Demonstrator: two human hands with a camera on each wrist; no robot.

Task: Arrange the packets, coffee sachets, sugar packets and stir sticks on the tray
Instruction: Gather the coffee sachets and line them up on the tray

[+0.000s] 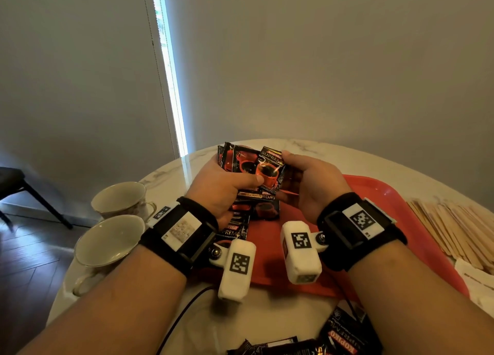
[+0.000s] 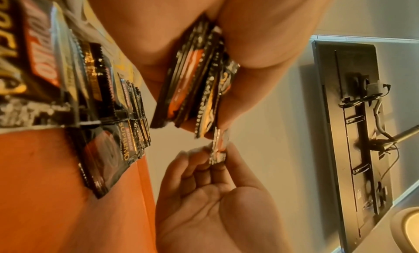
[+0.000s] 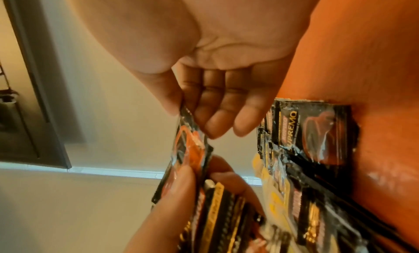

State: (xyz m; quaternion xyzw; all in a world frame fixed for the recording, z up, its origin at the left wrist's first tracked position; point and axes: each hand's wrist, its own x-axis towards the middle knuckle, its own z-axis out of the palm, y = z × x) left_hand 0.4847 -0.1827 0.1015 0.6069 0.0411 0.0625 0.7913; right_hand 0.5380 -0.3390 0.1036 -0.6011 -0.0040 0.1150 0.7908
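My left hand (image 1: 227,183) grips a fanned stack of black-and-red coffee sachets (image 1: 248,165) above the red tray (image 1: 374,194). The stack (image 2: 192,81) shows edge-on between thumb and fingers in the left wrist view. My right hand (image 1: 307,178) pinches the top corner of the front sachet (image 3: 192,143) between thumb and forefinger. Other sachets (image 1: 256,207) lie on the tray's left part, below the hands. Wooden stir sticks (image 1: 454,229) lie in a pile right of the tray. White packets (image 1: 475,280) sit at the right edge.
Two empty cups (image 1: 120,199) (image 1: 109,242) stand on the marble table (image 1: 307,146) to the left. More coffee sachets (image 1: 342,336) lie near the front edge. A black cable (image 1: 184,312) runs across the table in front. A chair (image 1: 16,183) stands far left.
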